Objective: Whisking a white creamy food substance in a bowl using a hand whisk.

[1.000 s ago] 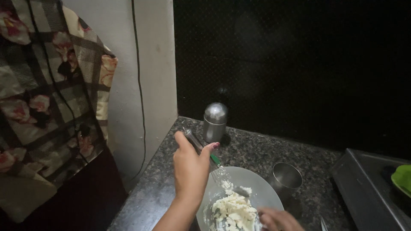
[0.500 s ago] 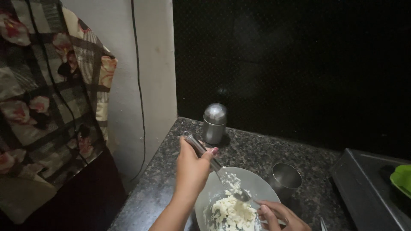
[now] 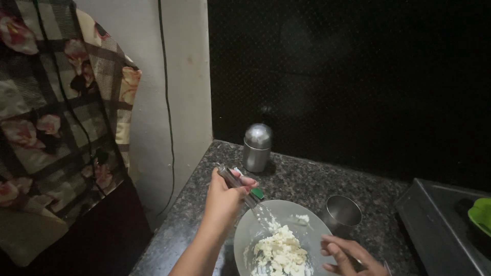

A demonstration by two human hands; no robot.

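1. Metal utensil (image 3: 240, 185): a slim steel tool with a green patch near mid-length, held over the near-left rim of the bowl. Its long axis is seen to run diagonally, the handle end raised toward the upper left and the working end pointed down and to the right into the bowl, where it is lost among the crumbs.
2. Left hand (image 3: 225, 199): closed around the utensil's handle, fingers wrapped over it, the forearm entering from the lower edge.
3. Right hand (image 3: 348, 255): placed at the bowl's right rim with fingers curled; whether the rim is gripped or merely touched cannot be told.
4. Steel bowl (image 3: 245, 240): set on the speckled granite counter (image 3: 302, 179); a heap of white crumbly food (image 3: 281, 253) is contained in it.
5. Steel tumbler (image 3: 341, 213): stood upright just beside the bowl's far-right rim.
6. Domed steel container (image 3: 257, 147): stood farther back, near the wall.
7. Stove edge (image 3: 440, 225): seen at the right.
8. Floral cloth (image 3: 56, 122): hung at the left.
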